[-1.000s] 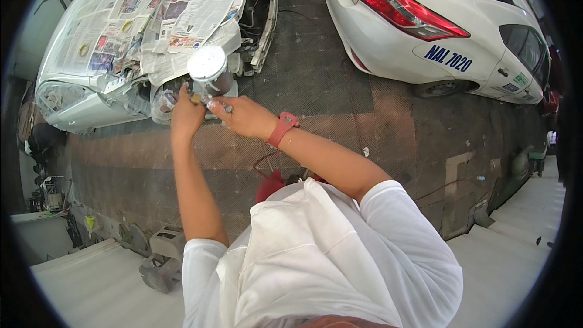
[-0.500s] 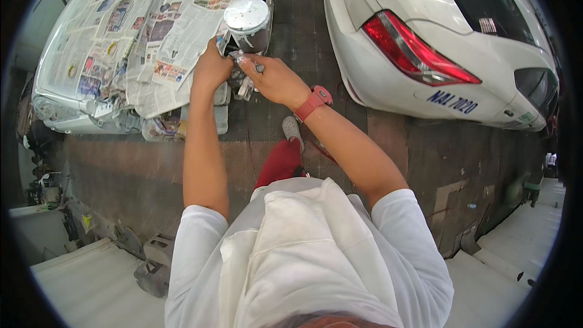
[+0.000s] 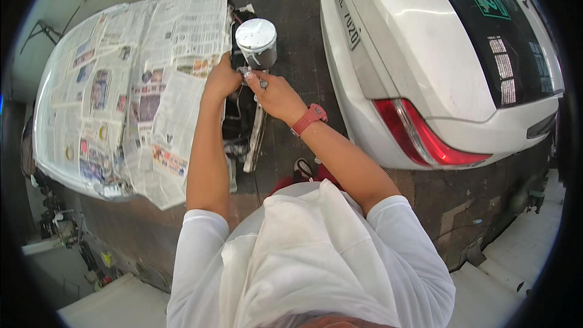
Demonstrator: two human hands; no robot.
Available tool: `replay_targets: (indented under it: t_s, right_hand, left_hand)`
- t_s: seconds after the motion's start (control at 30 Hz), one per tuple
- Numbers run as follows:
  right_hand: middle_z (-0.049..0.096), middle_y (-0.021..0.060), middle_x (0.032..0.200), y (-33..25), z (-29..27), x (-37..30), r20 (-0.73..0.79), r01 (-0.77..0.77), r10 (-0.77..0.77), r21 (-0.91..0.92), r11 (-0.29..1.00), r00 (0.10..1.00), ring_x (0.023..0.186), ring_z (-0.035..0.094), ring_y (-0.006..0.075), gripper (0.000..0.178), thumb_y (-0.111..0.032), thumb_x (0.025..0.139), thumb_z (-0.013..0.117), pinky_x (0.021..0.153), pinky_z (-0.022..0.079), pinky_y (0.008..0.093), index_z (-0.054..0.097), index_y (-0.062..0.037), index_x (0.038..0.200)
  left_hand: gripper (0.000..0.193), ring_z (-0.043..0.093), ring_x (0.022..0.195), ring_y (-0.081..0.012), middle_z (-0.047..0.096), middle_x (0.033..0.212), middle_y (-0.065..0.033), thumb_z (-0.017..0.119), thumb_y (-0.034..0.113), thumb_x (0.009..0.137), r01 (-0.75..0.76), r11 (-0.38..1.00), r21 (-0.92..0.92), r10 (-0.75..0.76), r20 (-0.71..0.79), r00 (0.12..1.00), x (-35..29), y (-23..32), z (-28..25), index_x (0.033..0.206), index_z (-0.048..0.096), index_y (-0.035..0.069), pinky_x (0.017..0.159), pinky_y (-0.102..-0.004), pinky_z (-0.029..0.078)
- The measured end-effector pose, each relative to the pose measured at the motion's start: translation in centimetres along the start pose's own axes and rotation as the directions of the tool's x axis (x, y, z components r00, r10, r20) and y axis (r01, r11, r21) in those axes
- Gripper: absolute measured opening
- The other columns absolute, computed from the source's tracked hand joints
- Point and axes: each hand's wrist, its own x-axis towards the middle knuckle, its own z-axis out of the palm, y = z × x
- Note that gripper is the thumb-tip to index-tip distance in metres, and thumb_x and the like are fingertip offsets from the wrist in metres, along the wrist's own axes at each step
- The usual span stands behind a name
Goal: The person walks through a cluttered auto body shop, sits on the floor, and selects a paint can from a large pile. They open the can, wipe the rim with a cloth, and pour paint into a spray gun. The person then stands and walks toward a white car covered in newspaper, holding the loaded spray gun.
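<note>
In front of me, both hands come together beneath a silver cup with a white-smeared lid (image 3: 258,36), which looks like the cup of a paint spray gun. My right hand (image 3: 278,97), with a red watch at its wrist, is closed around the spray gun body (image 3: 263,83) below the cup; a round metal knob shows beside the thumb. Close against the gun's left side, my left hand (image 3: 222,79) is curled closed, its fingertips mostly hidden. Newspaper sheets (image 3: 173,103) cover the car panel just left of that hand.
A newspaper-masked car (image 3: 54,103) stands on the left, its dark opening (image 3: 238,118) beneath my hands. To the right is a white car (image 3: 404,42) with a red tail light (image 3: 419,136). Dark floor (image 3: 297,42) runs between them. Assorted tools and parts (image 3: 61,225) lie at lower left.
The view has shifted forward along the cars, showing more of the white car's rear. Both hands and the cup now appear slightly lower and to the right; the grip looks the same.
</note>
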Motion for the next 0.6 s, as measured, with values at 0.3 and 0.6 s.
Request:
replay_targets:
  t_s: [0.3,0.6]
  right_hand:
    - [0.071,0.0285,0.081,5.8,-6.0,23.5,-0.094,0.102,-0.105,-0.033,0.994,0.99,0.083,0.072,0.0446,0.062,-0.052,0.106,0.051,0.08,0.055,0.0471,0.068,0.0023,0.13]
    - [0.072,0.0319,0.1,6.5,-14.2,44.8,-0.081,0.102,-0.1,0.021,0.995,0.992,0.098,0.068,0.05,0.056,-0.049,0.104,0.053,0.089,0.054,0.0526,0.07,-0.0005,0.126]
  left_hand:
    - [0.078,0.069,0.115,-0.0454,0.069,0.121,-0.0342,0.073,0.019,0.083,-0.044,0.994,0.101,0.046,-0.019,0.999,25.4,2.1,1.5,0.153,0.044,-0.002,0.097,-0.0474,0.054]
    - [0.078,0.072,0.109,-0.0432,0.071,0.114,-0.0331,0.068,0.013,0.081,-0.03,1.0,-0.008,0.031,0.026,0.999,48.2,6.1,-1.3,0.153,0.043,-0.004,0.093,-0.0463,0.055]
